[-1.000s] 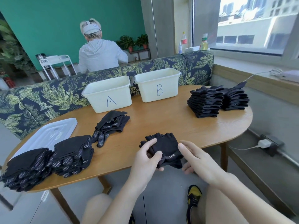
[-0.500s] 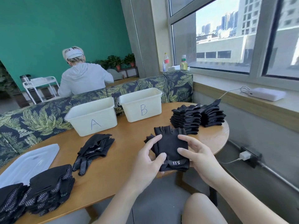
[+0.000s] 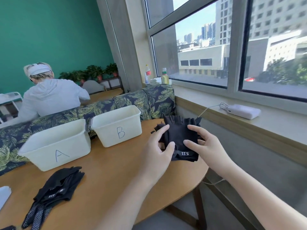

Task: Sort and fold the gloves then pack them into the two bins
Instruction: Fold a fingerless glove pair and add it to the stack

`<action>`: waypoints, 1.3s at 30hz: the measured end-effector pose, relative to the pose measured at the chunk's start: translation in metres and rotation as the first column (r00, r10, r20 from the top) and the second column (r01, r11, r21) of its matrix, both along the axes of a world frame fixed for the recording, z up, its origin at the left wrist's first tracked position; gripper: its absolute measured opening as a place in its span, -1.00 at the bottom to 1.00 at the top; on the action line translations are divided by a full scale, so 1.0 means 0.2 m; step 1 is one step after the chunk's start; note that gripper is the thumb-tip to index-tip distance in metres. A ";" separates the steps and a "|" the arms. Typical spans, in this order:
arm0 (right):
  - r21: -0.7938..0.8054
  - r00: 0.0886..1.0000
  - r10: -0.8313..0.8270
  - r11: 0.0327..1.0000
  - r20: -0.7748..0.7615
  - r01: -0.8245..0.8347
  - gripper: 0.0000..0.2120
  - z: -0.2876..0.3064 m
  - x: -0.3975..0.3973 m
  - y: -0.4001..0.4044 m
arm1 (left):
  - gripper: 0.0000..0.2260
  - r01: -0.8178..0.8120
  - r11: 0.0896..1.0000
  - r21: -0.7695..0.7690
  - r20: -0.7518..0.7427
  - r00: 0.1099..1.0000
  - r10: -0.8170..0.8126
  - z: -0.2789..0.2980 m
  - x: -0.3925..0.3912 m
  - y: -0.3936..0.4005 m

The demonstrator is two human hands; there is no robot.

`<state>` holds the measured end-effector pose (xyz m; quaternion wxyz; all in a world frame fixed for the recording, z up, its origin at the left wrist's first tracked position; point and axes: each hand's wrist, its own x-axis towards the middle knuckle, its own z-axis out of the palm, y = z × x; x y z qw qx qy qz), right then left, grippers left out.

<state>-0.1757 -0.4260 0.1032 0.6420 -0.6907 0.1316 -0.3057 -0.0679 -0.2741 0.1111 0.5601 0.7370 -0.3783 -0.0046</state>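
Both my hands hold a folded pair of black fingerless gloves (image 3: 180,138) in the air over the right end of the wooden table (image 3: 106,176). My left hand (image 3: 157,150) pinches its left side between thumb and fingers. My right hand (image 3: 204,145) pinches its right side. A white logo tag shows on the cuff. Behind the gloves, the black glove stacks are almost fully hidden. White bin A (image 3: 56,145) and white bin B (image 3: 118,125) stand at the back of the table. A loose pile of black gloves with dotted fingers (image 3: 54,191) lies at the lower left.
A leaf-patterned sofa back (image 3: 132,100) runs behind the bins, and a person in a grey hoodie (image 3: 49,97) sits beyond it, facing away. A white device with a cable (image 3: 240,111) lies on the windowsill at the right. A white lid corner (image 3: 4,195) shows at the left edge.
Both hands have lifted the folded gloves off the table's front edge and carried them up and to the right, towards the stacks. The head has turned right and up.
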 end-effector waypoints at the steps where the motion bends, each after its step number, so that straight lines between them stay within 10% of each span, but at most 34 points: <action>1: -0.019 1.000 -0.006 1.000 -0.017 0.005 -0.52 0.02 0.01 -0.04 | -0.52 -0.005 1.000 0.004 0.005 1.000 0.005 0.01 0.01 -0.04; 7: -0.545 0.919 -0.379 0.796 -0.111 0.262 -0.66 0.11 0.06 -0.21 | -0.54 -0.047 0.997 0.069 0.195 0.980 0.033 0.13 0.08 -0.28; 11: -0.168 0.987 -0.150 0.976 -0.053 0.139 -0.76 0.21 0.12 -0.25 | -0.44 -0.019 0.990 0.142 0.339 0.940 -0.031 0.24 0.08 -0.39; 16: 0.205 0.992 0.081 0.974 0.093 -0.098 -0.65 0.28 0.16 -0.33 | -0.21 0.095 0.983 0.155 0.315 0.939 -0.141 0.28 0.10 -0.49; 28: 0.536 0.972 0.117 0.818 0.202 -0.210 -0.76 0.28 0.15 -0.41 | -0.26 0.368 0.928 -0.062 0.102 0.927 -0.361 0.24 0.09 -0.51; 34: 0.579 0.961 0.124 0.777 0.245 -0.248 -0.73 0.25 0.16 -0.45 | -0.53 0.075 0.995 -0.072 0.249 0.967 -0.055 0.20 0.09 -0.49; 39: 0.574 0.946 0.165 0.761 0.279 -0.302 -0.71 0.29 0.18 -0.50 | -0.73 0.231 0.972 -0.046 -0.259 0.937 -0.235 0.22 0.11 -0.50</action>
